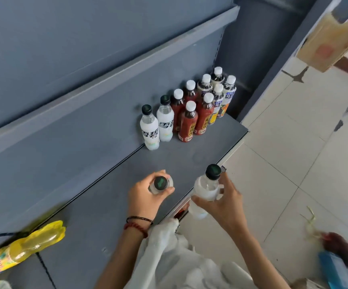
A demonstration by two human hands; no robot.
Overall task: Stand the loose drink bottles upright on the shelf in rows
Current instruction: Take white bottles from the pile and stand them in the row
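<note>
Mostly hidden beneath the gripping left hand, dark-capped bottle upright over the shelf, clear bottle gripped in right hand, tilted, cap up, at the shelf's edge

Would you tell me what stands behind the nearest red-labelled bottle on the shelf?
Behind the nearest red-labelled bottle stands another white-capped red bottle, close to the back panel. The nearer bottle covers part of its lower body, so its base cannot be seen.

Grey-blue shelf; white-labelled bottles, dark green caps; red-labelled bottles, white caps
</note>
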